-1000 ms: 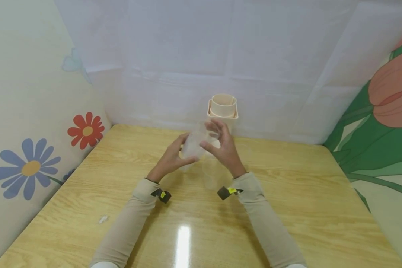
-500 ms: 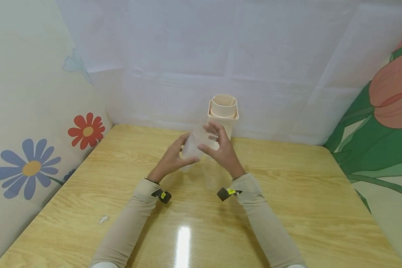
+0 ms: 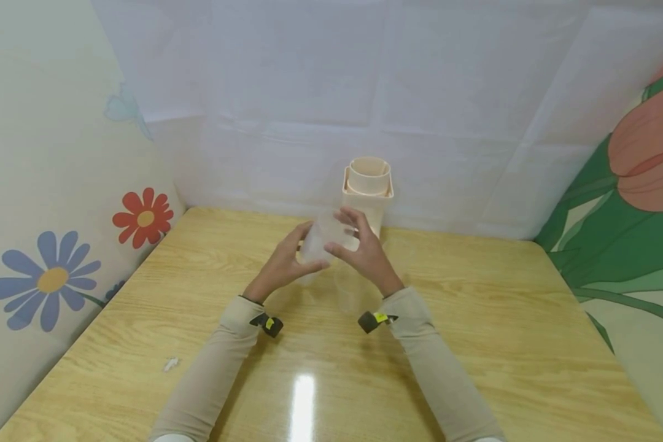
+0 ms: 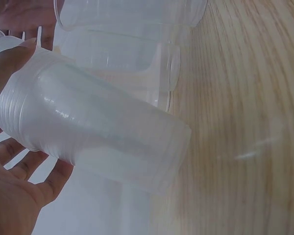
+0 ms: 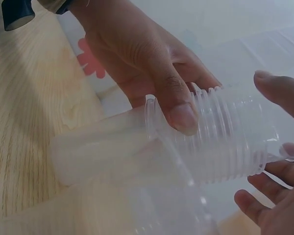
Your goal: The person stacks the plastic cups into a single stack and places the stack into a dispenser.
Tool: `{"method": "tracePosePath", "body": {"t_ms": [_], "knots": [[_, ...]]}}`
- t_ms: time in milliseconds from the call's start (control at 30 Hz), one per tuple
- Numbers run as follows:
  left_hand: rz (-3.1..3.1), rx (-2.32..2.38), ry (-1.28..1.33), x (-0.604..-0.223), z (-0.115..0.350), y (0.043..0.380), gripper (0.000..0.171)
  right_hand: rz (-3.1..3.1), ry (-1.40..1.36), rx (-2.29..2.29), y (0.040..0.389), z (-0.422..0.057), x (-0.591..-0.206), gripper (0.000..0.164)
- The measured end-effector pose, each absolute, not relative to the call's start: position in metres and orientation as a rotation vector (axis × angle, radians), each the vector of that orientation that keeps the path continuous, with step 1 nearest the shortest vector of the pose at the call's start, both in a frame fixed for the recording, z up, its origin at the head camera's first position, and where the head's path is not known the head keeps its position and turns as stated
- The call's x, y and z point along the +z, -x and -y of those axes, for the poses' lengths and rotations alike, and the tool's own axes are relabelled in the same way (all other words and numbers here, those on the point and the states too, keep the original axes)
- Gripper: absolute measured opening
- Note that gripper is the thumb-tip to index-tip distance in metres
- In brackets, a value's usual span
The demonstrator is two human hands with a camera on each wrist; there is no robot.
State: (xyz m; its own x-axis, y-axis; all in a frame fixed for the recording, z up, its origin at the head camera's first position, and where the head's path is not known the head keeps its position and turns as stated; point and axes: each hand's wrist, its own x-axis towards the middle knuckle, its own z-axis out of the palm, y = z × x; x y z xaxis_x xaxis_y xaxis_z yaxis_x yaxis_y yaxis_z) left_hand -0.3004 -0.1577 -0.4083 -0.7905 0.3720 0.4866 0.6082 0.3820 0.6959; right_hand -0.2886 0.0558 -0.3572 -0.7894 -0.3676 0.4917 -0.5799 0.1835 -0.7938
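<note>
A stack of nested clear plastic cups (image 4: pixel 108 122) lies tilted in my left hand (image 3: pixel 283 258), whose thumb and fingers curl round the bunched rims. In the head view the stack (image 3: pixel 316 244) slants between both hands, above the table. My right hand (image 3: pixel 367 250) is at its mouth end, thumb and fingers curled round the end cup. The right wrist view has this end cup (image 5: pixel 267 129) sticking out past the ribbed rims, with the right fingers (image 5: pixel 272 193) at its lip. More clear cups (image 4: pixel 127 54) stand on the table close by, faint in the head view.
Behind the hands, a beige square container (image 3: pixel 361 205) with a round tube (image 3: pixel 369 178) in its top stands against the white sheet (image 3: pixel 287 110). A small white scrap (image 3: pixel 170 364) lies on the wooden table (image 3: pixel 530 344) at the left. Flower-painted walls rise on both sides.
My right hand has come slightly down and left, towards me, its fingertips lower along the end of the stack. The left hand and the stack have stayed nearly still.
</note>
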Motion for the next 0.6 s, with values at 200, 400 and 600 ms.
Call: {"method": "tracePosePath", "body": {"t_ms": [200,400,600], "knots": [[2.387,-1.360,0.867,-0.408,0.158,0.300,0.085,2.298,-0.934,1.639,0.299,-0.058,-0.373,0.081],[2.375,-1.382,0.874,-0.407,0.158,0.299,0.084,2.327,-0.962,1.618,0.299,-0.060,-0.374,0.082],[2.385,-1.371,0.869,-0.406,0.158,0.298,0.085,2.344,-0.970,1.605,0.300,-0.061,-0.376,0.083]]}}
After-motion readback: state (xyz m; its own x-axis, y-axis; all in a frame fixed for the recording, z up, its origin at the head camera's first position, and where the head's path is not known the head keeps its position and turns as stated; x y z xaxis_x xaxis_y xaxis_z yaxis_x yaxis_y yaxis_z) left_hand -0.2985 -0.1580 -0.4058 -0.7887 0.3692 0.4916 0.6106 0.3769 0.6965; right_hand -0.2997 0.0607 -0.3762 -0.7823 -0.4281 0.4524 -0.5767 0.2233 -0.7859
